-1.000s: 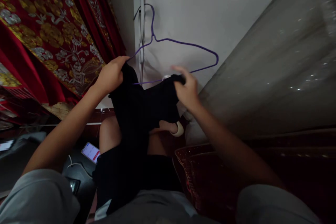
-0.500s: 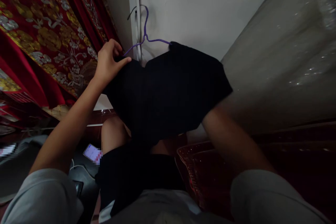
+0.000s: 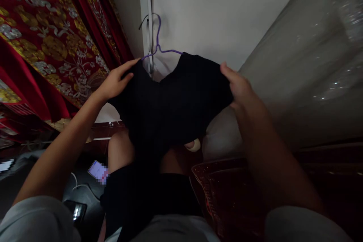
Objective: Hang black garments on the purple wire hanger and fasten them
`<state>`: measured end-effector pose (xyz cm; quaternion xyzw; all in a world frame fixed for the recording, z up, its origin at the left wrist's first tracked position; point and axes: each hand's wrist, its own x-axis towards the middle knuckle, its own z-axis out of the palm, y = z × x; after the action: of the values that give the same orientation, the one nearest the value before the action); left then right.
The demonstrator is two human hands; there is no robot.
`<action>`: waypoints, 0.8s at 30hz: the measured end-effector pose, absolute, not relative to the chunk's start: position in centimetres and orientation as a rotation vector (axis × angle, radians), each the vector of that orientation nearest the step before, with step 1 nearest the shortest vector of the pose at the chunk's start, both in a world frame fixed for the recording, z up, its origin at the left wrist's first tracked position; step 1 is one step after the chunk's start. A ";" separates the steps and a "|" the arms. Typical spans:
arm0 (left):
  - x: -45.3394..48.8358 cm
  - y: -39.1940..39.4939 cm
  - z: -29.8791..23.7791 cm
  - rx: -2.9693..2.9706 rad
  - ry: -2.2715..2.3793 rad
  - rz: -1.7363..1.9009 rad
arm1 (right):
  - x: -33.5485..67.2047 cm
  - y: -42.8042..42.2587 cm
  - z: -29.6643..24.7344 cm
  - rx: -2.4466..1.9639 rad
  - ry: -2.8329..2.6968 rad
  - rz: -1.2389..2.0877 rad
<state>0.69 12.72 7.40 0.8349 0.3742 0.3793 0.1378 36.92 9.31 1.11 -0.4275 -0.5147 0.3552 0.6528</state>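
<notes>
A black garment point(image 3: 172, 102) is draped over a purple wire hanger point(image 3: 157, 41) that hangs against the white wall. Only the hanger's hook and a short piece of its shoulder show above the cloth. My left hand point(image 3: 116, 81) rests on the garment's left shoulder, fingers stretched along the cloth. My right hand point(image 3: 241, 87) grips the garment's right shoulder edge, thumb over the top. The garment's lower part hangs down over my knees.
A red and gold patterned curtain point(image 3: 48, 34) fills the left. A shiny grey wrapped surface point(image 3: 306, 68) rises at the right. A dark red basket point(image 3: 218, 189) sits by my right leg. A lit phone point(image 3: 98, 169) and another phone point(image 3: 75, 211) lie on the floor at left.
The garment has been pulled up over the hanger, which was mostly bare a second ago. My right hand came out from under the cloth to its right shoulder; my left hand flattened on the left shoulder.
</notes>
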 end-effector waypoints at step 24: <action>-1.0 -1.0 11.7 2.034 1.293 0.572 | 29.9 5.4 -1.4 -0.942 -1.953 0.813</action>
<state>-1.05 -1.01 11.66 0.7763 0.4934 0.2182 0.3261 29.94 5.44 -1.44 -0.3726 -0.7724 0.3214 0.4015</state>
